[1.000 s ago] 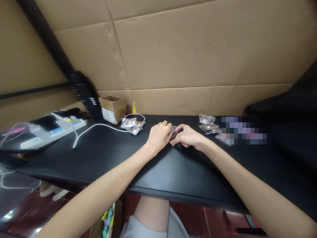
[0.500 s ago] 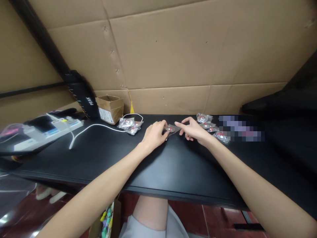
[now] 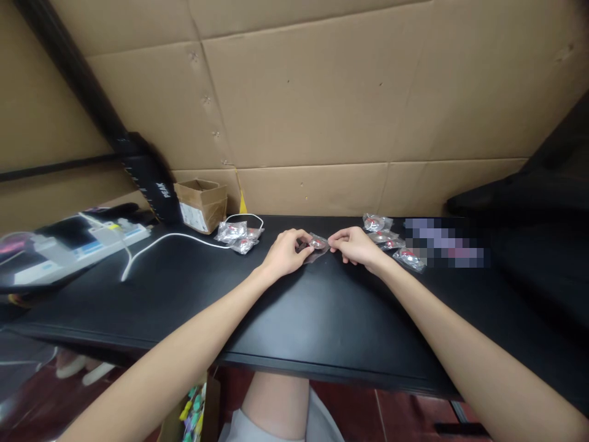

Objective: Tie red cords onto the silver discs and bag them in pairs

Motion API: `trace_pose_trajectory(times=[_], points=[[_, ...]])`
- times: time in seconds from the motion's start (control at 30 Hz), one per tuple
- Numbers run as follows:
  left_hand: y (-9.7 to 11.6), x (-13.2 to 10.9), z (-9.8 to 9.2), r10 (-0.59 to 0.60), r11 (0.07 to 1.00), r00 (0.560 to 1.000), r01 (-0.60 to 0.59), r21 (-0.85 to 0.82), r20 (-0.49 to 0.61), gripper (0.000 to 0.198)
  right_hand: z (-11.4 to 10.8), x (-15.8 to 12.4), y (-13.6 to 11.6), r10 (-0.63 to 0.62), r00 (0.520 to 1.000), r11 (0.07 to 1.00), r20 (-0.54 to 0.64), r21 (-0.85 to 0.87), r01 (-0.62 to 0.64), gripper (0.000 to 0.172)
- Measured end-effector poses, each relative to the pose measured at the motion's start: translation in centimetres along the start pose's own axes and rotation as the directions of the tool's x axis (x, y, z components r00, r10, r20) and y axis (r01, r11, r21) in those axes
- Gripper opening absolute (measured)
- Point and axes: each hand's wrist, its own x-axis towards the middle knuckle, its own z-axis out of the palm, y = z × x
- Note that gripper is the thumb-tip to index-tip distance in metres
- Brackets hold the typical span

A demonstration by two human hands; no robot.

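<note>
Between my hands, just above the black table, is a small clear plastic bag (image 3: 318,243) with a round item and a bit of red inside. My left hand (image 3: 289,250) pinches its left side between thumb and fingers. The fingertips of my right hand (image 3: 353,245) are closed on the bag's right edge. Several similar clear bags (image 3: 384,236) lie beyond and to the right of my right hand. More such bags (image 3: 238,235) sit in a small pile to the left of my left hand. What exactly the bags contain is too small to tell.
An open cardboard box (image 3: 202,205) stands at the back left. A white cable (image 3: 175,235) runs from it toward a power strip (image 3: 83,248). A cardboard wall (image 3: 294,110) closes off the back. Below the table edge is a box of colourful small items (image 3: 193,414).
My right thumb and fingers, apart before, have closed on the bag's right edge. The bag has tilted slightly in my left hand. The view has shifted a little.
</note>
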Motion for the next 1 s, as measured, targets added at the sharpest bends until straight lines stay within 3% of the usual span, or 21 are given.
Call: trace_pose_trajectory(times=[0.3, 0.4, 0.57, 0.67, 0.77, 1.0], points=[[0.3, -0.2, 0.1, -0.136, 0.990, 0.989, 0.133, -0.053, -0.054, 0.024, -0.1, -0.5, -0.6, -0.019, 0.998, 0.999, 0.058, -0.037, 0.021, 0.010], [0.2, 0.0, -0.1, -0.170, 0.981, 0.984, 0.163, -0.107, -0.059, 0.034, -0.4, -0.6, -0.5, -0.023, 0.996, 0.999, 0.087, -0.047, 0.027, 0.008], [0.6, 0.4, -0.5, -0.185, 0.974, 0.983, 0.182, -0.133, -0.013, 0.057, -0.7, -0.5, -0.5, -0.087, 0.996, 0.980, -0.021, -0.182, 0.082, 0.008], [0.7, 0.4, -0.4, -0.161, 0.981, 0.987, 0.159, -0.112, -0.003, 0.052, -0.6, -0.5, -0.7, -0.105, 0.994, 0.980, -0.027, -0.174, 0.099, 0.017], [0.6, 0.4, -0.2, -0.101, 0.992, 0.995, 0.102, -0.071, 0.023, 0.045, -0.6, -0.6, -0.8, -0.084, 0.995, 0.991, 0.048, -0.103, 0.089, 0.027], [-0.4, 0.4, -0.4, 0.084, 0.996, 0.994, -0.083, -0.011, 0.066, 0.039, -1.6, -0.4, -0.2, -0.064, 0.983, 0.997, 0.171, -0.027, 0.070, 0.030]])
